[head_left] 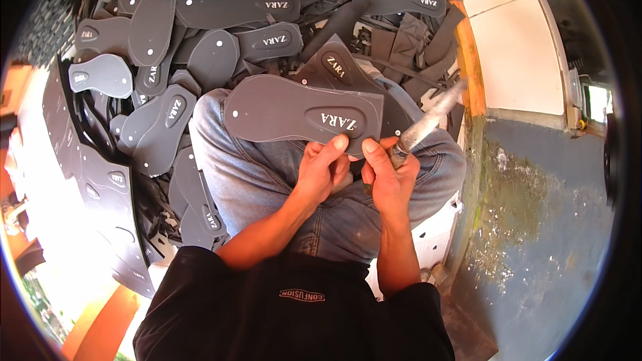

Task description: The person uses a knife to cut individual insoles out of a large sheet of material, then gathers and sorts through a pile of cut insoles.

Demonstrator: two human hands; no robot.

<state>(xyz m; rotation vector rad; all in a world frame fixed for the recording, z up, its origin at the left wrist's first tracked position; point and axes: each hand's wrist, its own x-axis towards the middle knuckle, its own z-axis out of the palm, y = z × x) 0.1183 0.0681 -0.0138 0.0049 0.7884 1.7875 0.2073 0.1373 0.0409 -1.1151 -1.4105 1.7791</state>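
Note:
A dark grey shoe insole (281,108) lies level above my lap. Its rounded heel end points left, and its right end is still a straight-edged, squared piece around the raised oval. My left hand (322,167) pinches its near edge between thumb and fingers. Closed around the handle of a knife (428,122), my right hand (391,180) also sets its thumb at the insole's near right corner. The worn, pale blade points up and to the right, away from the insole. Behind, another insole piece (340,67) with angular edges rests across my legs, partly covered.
A heap of grey insoles (241,7) spreads ahead and to the left. Dark offcuts (404,40) are mixed in at the right. On the left stands a large sheet (100,180) with insole shapes. Right of an orange edge (470,60) is a stained blue-grey floor (535,227).

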